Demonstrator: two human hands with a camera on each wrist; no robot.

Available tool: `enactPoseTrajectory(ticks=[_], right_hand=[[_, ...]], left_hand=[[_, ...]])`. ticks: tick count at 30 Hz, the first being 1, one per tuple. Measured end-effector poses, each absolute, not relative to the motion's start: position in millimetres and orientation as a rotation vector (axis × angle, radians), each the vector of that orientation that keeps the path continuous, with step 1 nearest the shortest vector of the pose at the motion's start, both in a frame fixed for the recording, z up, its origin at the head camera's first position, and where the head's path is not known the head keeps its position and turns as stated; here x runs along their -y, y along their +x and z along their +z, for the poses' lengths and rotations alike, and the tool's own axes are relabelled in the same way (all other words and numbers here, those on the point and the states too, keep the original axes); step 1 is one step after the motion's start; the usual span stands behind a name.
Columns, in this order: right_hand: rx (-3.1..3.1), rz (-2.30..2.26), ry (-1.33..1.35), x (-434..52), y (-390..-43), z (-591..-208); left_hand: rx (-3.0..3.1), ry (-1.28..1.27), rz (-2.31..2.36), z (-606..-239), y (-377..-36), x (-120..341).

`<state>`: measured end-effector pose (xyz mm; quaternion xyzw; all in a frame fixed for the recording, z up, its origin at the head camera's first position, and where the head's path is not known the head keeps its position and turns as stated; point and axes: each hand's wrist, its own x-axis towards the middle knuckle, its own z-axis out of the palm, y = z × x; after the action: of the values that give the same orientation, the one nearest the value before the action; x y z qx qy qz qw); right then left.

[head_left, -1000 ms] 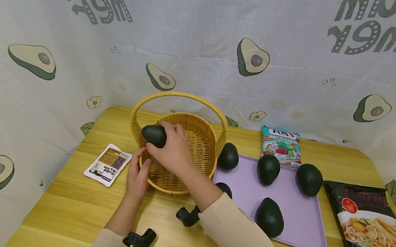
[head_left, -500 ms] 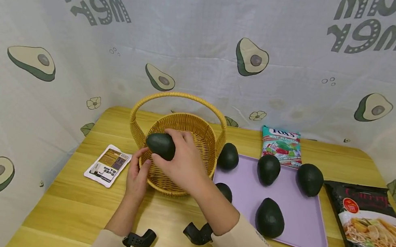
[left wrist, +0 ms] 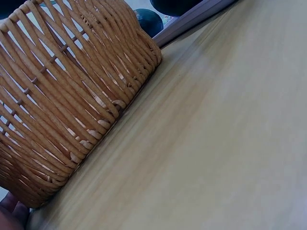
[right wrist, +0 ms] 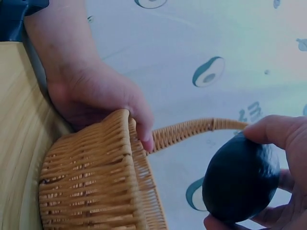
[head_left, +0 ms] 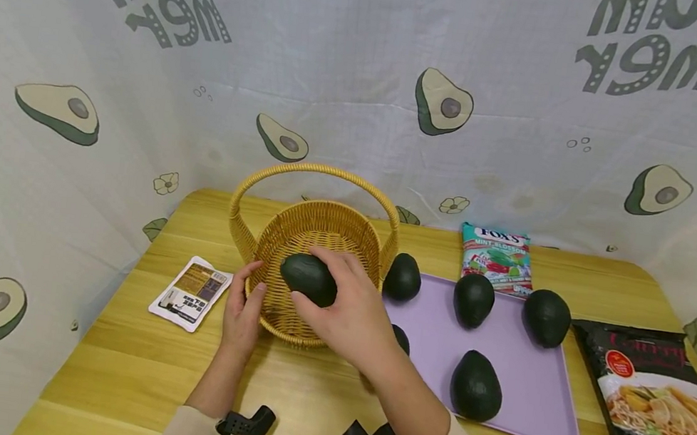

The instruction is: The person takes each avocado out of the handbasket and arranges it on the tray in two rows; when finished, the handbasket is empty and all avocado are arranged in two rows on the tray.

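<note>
A dark green avocado (head_left: 306, 277) is held between the thumb and fingers of my right hand (head_left: 353, 311), over the round wicker basket (head_left: 323, 216). In the right wrist view the held avocado (right wrist: 240, 182) hangs beside the arched handle (right wrist: 187, 132), above rim level. My left hand (head_left: 242, 320) grips the basket's near left rim, its thumb (right wrist: 145, 136) hooked over the edge. The visible part of the basket floor is bare weave; my right hand hides some of it. From the left wrist, the basket's woven side (left wrist: 72, 96) rests on the table.
Right of the basket lies a lilac tray (head_left: 534, 404) with several avocados (head_left: 476, 385); my right arm partly covers one. Behind it is a candy bag (head_left: 495, 258). A black noodle pack (head_left: 656, 403) lies far right, a white pouch (head_left: 191, 293) left. A printed curtain (head_left: 354, 53) hangs behind the wooden table (head_left: 130, 379).
My right hand has carried the avocado from the basket's left rim rightward and nearer to me, over the basket's middle. The left hand keeps its hold on the rim.
</note>
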<state>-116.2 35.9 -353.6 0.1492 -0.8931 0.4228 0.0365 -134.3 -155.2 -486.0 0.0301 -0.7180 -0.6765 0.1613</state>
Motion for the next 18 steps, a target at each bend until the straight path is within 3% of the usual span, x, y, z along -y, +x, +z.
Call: enactPoseTrajectory(ticks=[18], right_hand=[[2.846,1.277,0.288,-85,-106,-358]], left_hand=[[2.043,0.111,-1.988,-484,-132,154]])
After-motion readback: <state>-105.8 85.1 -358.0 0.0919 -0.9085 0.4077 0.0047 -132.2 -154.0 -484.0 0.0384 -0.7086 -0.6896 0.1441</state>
